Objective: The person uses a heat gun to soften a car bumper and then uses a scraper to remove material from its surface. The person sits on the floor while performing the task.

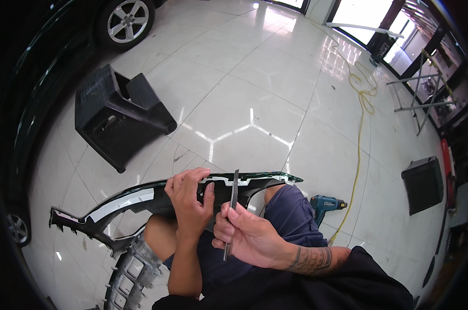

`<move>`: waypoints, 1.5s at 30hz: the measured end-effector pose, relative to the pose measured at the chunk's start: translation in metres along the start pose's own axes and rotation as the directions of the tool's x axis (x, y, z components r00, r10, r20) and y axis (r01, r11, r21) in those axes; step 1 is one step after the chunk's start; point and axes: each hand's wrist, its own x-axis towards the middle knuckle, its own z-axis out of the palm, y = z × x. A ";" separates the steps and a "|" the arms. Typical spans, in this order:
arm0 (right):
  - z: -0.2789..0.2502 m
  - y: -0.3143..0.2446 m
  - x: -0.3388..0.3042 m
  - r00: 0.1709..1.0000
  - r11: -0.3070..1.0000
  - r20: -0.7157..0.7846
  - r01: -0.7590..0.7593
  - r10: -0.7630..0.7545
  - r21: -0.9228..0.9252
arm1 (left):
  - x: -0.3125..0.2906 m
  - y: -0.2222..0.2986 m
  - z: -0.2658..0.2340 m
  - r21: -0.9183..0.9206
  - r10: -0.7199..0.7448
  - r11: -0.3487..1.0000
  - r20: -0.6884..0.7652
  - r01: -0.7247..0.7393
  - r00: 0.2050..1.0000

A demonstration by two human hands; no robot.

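A long curved car body panel (164,205), black inside with a glossy dark green edge and white strips, lies across my lap. My left hand (189,199) grips its upper edge near the middle, the fingers bent over the rim and the thumb on the near side. In my right hand (247,231) is a slim, dark, blade-like tool (235,191), held nearly upright in closed fingers. The tool's upper end crosses in front of the panel's edge; whether it touches cannot be told. Its lower end sticks out below my fist.
A black plastic step stool (120,116) stands ahead on the left, near a dark car (48,67). By my right knee lies a teal pistol-shaped power tool (327,203), beside a yellow cord (359,150). A slatted black part (128,281) is at lower left; a dark box (423,184) sits right.
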 end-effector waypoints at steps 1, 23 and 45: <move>-0.003 0.001 0.002 1.000 1.000 0.007 -0.003 0.003 0.027 | 0.000 0.000 0.000 0.003 0.005 1.000 0.000 -0.005 1.000; 0.007 -0.001 0.037 0.997 0.961 0.075 -0.049 0.030 0.272 | -0.003 -0.004 0.005 0.023 -0.003 1.000 -0.025 0.003 1.000; 0.020 -0.010 0.045 0.988 0.825 0.137 -0.135 0.071 0.549 | -0.003 -0.004 -0.001 -0.078 -0.092 0.992 0.091 0.099 0.992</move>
